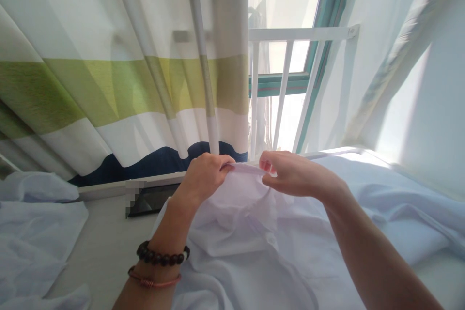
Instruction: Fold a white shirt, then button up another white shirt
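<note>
A white collared shirt (pixel 247 247) lies spread in loose folds in front of me, its front placket running down the middle. My left hand (pixel 205 177) pinches one side of the raised collar (pixel 247 168) between thumb and fingers. At the collar's other side is my right hand (pixel 290 172), its fingers curled and its thumb below, closed about the collar's edge. Between the two hands the collar band is stretched fairly straight. A dark bead bracelet (pixel 162 255) and a thin reddish bangle (pixel 154 281) are on my left wrist.
A dark flat tablet-like object (pixel 152 199) lies left of the shirt, by the bed's edge. More white cloth (pixel 32 237) is at the far left. White railing bars (pixel 283 92) stand ahead, with a striped curtain (pixel 127 82) and a green-framed window (pixel 279 85) behind.
</note>
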The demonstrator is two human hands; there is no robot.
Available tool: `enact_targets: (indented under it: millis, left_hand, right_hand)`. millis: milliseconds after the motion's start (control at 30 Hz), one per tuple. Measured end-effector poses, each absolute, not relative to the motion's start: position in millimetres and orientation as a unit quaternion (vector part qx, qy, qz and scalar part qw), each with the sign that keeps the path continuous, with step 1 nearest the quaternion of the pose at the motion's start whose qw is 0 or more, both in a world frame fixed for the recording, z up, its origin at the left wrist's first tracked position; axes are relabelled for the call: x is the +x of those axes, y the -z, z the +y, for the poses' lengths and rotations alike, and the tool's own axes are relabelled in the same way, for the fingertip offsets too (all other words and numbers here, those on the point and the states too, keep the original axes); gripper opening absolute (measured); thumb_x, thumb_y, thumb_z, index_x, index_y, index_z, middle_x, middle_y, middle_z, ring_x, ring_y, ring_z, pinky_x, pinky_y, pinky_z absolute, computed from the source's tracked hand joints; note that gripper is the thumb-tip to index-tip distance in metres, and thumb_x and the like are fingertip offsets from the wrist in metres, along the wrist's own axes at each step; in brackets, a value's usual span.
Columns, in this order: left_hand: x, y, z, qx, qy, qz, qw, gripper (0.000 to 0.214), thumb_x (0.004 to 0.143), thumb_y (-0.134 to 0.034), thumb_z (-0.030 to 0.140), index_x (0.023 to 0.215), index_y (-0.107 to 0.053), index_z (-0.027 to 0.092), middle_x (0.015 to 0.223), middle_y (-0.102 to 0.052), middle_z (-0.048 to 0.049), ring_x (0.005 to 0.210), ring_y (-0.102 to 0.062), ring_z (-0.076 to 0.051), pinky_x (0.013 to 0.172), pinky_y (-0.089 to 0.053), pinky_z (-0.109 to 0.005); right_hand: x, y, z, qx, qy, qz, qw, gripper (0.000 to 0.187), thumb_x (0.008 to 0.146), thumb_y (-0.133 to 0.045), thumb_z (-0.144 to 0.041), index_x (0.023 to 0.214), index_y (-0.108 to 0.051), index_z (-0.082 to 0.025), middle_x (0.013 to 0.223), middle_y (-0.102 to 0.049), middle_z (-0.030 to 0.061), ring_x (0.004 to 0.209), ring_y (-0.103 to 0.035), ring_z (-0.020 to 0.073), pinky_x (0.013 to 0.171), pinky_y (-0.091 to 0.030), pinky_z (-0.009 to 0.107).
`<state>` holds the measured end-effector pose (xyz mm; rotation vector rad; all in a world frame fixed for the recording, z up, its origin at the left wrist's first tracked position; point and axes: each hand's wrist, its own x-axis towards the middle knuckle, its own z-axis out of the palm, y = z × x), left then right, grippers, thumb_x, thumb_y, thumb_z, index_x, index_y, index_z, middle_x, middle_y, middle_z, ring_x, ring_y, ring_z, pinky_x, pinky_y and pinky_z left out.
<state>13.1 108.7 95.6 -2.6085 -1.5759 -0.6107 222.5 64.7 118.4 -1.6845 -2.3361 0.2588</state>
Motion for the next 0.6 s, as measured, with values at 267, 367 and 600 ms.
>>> enact_targets:
  millis: [267,367,600]
  left_hand:
    - [7.5,-99.3,110.1,-0.827,0.188,-0.528,0.036,0.026,0.087,-0.052,0.042,0.099,-0.070,0.028,0.084,-0.073,-0.0016,0.079,-0.067,-0.022,0.061,-0.038,-0.025]
    - [2.3,-101.9,111.2,-0.815,0.176,-0.551,0.026,0.022,0.083,-0.057,0.043,0.094,-0.070,0.028,0.087,-0.074,-0.0006,0.081,-0.066,-0.021,0.061,-0.038,-0.024]
    - [-0.3,-101.0,112.8,-0.809,0.197,-0.551,0.058,0.034,0.093,-0.040,0.039,0.100,-0.071,0.026,0.087,-0.074,-0.0039,0.083,-0.067,-0.024,0.062,-0.038,-0.027]
  right_hand:
    - [220.6,-110.8,78.9,-0.628,-0.048,-0.754,0.186,0.008,0.079,-0.048,-0.026,0.073,-0.051,-0.021,0.074,-0.061,0.0033,0.064,-0.051,0.0163,0.052,-0.032,0.026]
    - [218.5,-107.4,86.1,-0.639,-0.037,-0.720,0.269,0.010,0.080,-0.047,-0.027,0.074,-0.051,-0.021,0.072,-0.062,0.0031,0.064,-0.052,0.0163,0.053,-0.032,0.026]
    - [216.7,-102.1,92.7,-0.595,-0.095,-0.706,0.372,0.023,0.081,-0.045,-0.023,0.098,-0.060,-0.019,0.050,-0.051,-0.0051,0.052,-0.049,0.0146,0.052,-0.032,0.026]
